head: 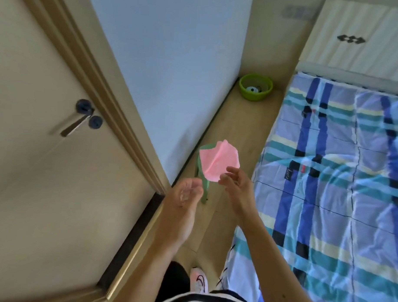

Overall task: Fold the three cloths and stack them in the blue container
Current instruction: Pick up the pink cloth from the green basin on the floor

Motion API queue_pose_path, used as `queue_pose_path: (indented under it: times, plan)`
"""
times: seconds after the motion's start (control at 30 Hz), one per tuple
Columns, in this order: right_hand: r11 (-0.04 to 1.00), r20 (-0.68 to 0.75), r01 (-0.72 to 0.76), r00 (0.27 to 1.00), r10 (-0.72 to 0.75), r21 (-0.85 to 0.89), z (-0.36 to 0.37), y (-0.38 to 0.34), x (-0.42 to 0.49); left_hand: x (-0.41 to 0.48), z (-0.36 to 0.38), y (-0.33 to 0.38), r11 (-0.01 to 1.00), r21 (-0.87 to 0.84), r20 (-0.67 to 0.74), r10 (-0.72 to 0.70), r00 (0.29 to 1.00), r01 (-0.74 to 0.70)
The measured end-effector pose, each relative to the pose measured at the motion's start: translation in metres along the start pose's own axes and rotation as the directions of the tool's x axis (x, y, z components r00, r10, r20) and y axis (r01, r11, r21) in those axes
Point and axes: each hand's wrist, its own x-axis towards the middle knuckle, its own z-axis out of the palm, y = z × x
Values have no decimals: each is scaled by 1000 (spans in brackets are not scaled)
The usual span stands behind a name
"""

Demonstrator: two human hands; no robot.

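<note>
A pink cloth (218, 161) lies crumpled and puffed up on top of a green stool (204, 187) that stands on the wooden floor between the wall and the bed. My right hand (236, 182) reaches out with relaxed, spread fingers, and its fingertips are at the cloth's lower right edge. My left hand (187, 194) is held palm up just left of the stool's leg, slightly blurred, fingers loosely curled and holding nothing. No blue container and no other cloths are in view.
A bed with a blue, teal and white checked cover (341, 178) fills the right side. A green bowl (255, 87) sits on the floor at the far corner. A closed door with a lever handle (75, 125) is on the left.
</note>
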Motion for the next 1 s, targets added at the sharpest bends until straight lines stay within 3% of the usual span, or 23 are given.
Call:
queue_pose_path:
  times: [0.2, 0.37, 0.57, 0.67, 0.77, 1.0]
  plan:
    - [993, -172, -117, 979, 111, -25, -2, 2, 87, 133, 33, -34, 986, 113, 137, -136, 981, 120]
    - [972, -239, -227, 949, 206, -64, 7, 10, 162, 240, 71, -89, 929, 276, 271, -323, 907, 248]
    - [930, -240, -360, 911, 334, -72, 24, 30, 230, 328, 102, -155, 852, 481, 307, -384, 871, 207]
    - [910, -231, -408, 894, 384, -67, 32, 51, 263, 373, 117, -206, 761, 627, 346, -461, 817, 165]
    - [890, -238, -453, 871, 431, -46, 37, 74, 285, 408, 134, -251, 659, 751, 357, -455, 816, 39]
    - [851, -265, -525, 824, 500, -25, 35, 123, 309, 465, 172, -333, 479, 875, 370, -569, 734, -70]
